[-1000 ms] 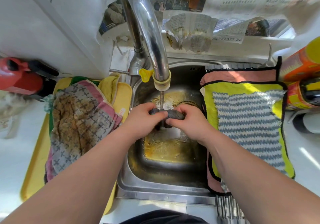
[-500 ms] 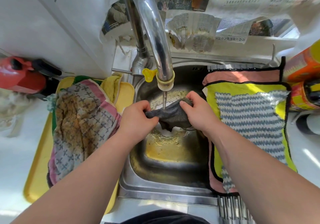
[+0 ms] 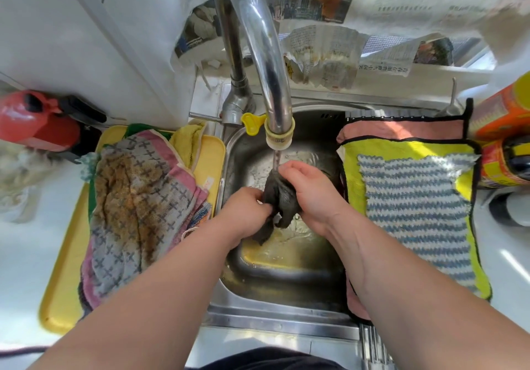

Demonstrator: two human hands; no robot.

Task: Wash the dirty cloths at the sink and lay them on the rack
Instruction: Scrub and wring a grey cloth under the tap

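Dark cloth (image 3: 279, 197): bunched, gripped by both hands, left hand (image 3: 246, 206) and right hand (image 3: 309, 189), under the running tap (image 3: 275, 111) for rinsing. Stained pile (image 3: 137, 203) waits at 9 o'clock, likely unwashed.

The dark cloth (image 3: 279, 197), held stretched sideways between the hands half a second ago, has been gathered into an upright bunch. Its top is now gripped by the right hand (image 3: 312, 189), which has been raised beside the water stream (image 3: 276, 160). The left hand (image 3: 246, 209) has been lowered onto the lower part.
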